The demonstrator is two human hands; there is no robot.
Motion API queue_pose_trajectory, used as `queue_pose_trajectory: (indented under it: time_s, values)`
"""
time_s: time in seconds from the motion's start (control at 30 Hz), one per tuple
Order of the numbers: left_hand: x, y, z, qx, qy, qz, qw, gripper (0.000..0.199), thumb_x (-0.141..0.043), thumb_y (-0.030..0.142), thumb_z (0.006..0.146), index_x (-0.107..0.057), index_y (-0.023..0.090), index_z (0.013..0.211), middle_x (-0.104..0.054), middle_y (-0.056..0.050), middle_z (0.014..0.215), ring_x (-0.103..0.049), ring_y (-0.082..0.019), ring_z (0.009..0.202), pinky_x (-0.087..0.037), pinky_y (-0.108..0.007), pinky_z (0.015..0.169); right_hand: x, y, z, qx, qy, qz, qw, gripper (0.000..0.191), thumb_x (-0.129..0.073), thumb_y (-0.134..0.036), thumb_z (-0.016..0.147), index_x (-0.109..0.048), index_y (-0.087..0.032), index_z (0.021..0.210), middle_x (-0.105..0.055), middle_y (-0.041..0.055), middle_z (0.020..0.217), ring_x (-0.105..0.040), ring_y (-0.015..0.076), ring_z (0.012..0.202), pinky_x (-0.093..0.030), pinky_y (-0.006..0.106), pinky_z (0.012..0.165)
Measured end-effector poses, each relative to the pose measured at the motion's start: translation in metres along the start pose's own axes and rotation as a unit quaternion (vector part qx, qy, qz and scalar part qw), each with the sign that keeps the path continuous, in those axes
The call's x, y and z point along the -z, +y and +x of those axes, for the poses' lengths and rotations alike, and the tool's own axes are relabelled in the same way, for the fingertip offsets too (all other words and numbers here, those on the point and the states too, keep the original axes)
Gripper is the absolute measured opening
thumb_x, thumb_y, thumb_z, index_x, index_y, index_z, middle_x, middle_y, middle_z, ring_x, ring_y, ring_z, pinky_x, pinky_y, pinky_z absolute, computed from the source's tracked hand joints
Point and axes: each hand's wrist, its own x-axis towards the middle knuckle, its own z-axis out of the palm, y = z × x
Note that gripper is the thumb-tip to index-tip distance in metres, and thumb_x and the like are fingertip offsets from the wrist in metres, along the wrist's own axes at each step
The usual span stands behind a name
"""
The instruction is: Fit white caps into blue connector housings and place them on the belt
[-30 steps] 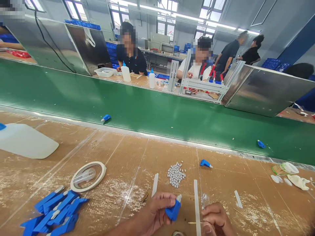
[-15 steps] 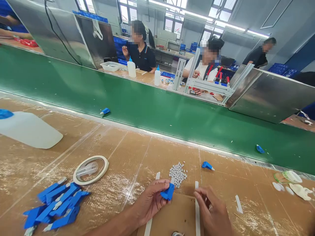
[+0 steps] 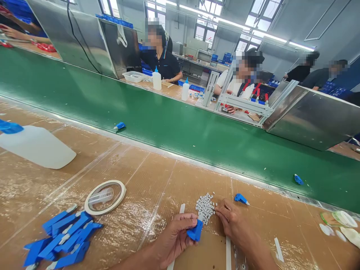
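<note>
If listed from left to right: one white bottle with blue cap (image 3: 42,147), well to the left of the left hand; one heap of blue pieces (image 3: 66,237) with pale ends, nearer that hand, same side; one tape roll (image 3: 122,195), flat, beyond the heap, with a clear tube (image 3: 102,196) inside its ring. Left hand (image 3: 176,240): thumb and fingers curled around one held blue piece (image 3: 196,231), pale tip pointing away toward the pellets. One pile of grey pellets (image 3: 204,207), just beyond and between both hands. Right hand (image 3: 233,219): fingers bent, tips drawn together at the pile's right edge; any pellet between them impossible to tell. One loose blue piece (image 3: 240,198), just beyond the right hand; one short white strip (image 3: 278,249) and one tub (image 3: 339,218), farther right. Possible faults, by judgement: held piece twisting, from a grip on its left side only; pellets scattering, from a brush of either hand against so loose a pile; several lifted together, from close crowding. Surface: brown sheeting (image 3: 157,172), glossy and scuffed, with a brown board (image 3: 206,253) between the forearms. Beyond both hands: green strip (image 3: 168,127) with two stray blue pieces (image 3: 120,126); facing bench with metal panels (image 3: 120,48), squeeze bottles (image 3: 156,80), co-workers (image 3: 164,62), red-handled frame (image 3: 244,104); behind, windows and strip lights.
</note>
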Motion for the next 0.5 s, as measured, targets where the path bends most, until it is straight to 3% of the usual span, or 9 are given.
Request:
queue_pose_trajectory:
  time_s: [0.1,0.2,0.3,0.33,0.4,0.5]
  values:
    - [0.001,-0.001,0.001,0.003,-0.002,0.006,1.0,0.032,-0.085,0.032,0.061,-0.057,0.015,0.06,-0.053,0.004,0.056,-0.044,-0.004,0.043,-0.042,-0.014,0.044,0.003,-0.001,0.007,0.004,-0.014,-0.014,1.0,0.032,-0.038,-0.013,0.098,-0.064,-0.021,0.079,-0.061,0.0057,0.073,-0.057,0.0189,0.06,-0.042,0.028,0.051]
    - [0.0,0.0,0.001,0.007,-0.001,0.01,1.0,0.034,-0.084,0.033,0.061,-0.056,0.015,0.059,-0.052,0.004,0.054,-0.046,-0.004,0.044,-0.041,-0.014,0.044,0.012,-0.008,0.008,0.0,-0.011,-0.013,1.0,0.029,-0.037,-0.014,0.096,-0.06,-0.02,0.08,-0.062,0.0068,0.074,-0.059,0.0205,0.064,-0.046,0.03,0.055]
    - [-0.001,-0.001,0.0,0.005,0.002,0.009,1.0,0.034,-0.085,0.033,0.06,-0.055,0.015,0.057,-0.05,0.004,0.051,-0.045,-0.004,0.042,-0.041,-0.014,0.043,0.02,-0.022,-0.002,-0.112,-0.011,0.127,0.986,0.027,-0.039,-0.028,0.101,-0.058,-0.02,0.083,-0.061,0.0028,0.073,-0.06,0.0177,0.063,-0.051,0.029,0.058]
    - [0.0,-0.002,-0.001,0.005,0.003,0.009,1.0,0.034,-0.085,0.033,0.06,-0.056,0.015,0.058,-0.05,0.004,0.052,-0.045,-0.004,0.041,-0.041,-0.015,0.043,0.02,-0.028,-0.008,-0.178,-0.015,0.223,0.958,0.028,-0.042,-0.036,0.101,-0.058,-0.02,0.083,-0.06,0.0017,0.072,-0.06,0.0167,0.061,-0.051,0.028,0.057]
    - [0.001,-0.005,-0.001,0.008,0.007,0.014,1.0,0.031,-0.084,0.033,0.062,-0.06,0.013,0.062,-0.053,0.003,0.054,-0.046,-0.004,0.042,-0.041,-0.015,0.044,0.015,-0.04,-0.019,-0.279,-0.013,0.411,0.868,0.037,-0.053,-0.053,0.094,-0.061,-0.019,0.084,-0.062,0.0011,0.07,-0.062,0.0161,0.061,-0.053,0.027,0.055]
    - [0.005,-0.011,-0.001,0.02,-0.003,0.034,0.999,0.031,-0.082,0.036,0.066,-0.064,0.011,0.069,-0.057,0.0,0.058,-0.053,-0.007,0.046,-0.041,-0.017,0.046,0.002,-0.055,-0.031,-0.315,0.006,0.556,0.769,0.046,-0.069,-0.061,0.081,-0.065,-0.016,0.08,-0.068,0.0042,0.071,-0.065,0.015,0.06,-0.053,0.025,0.053]
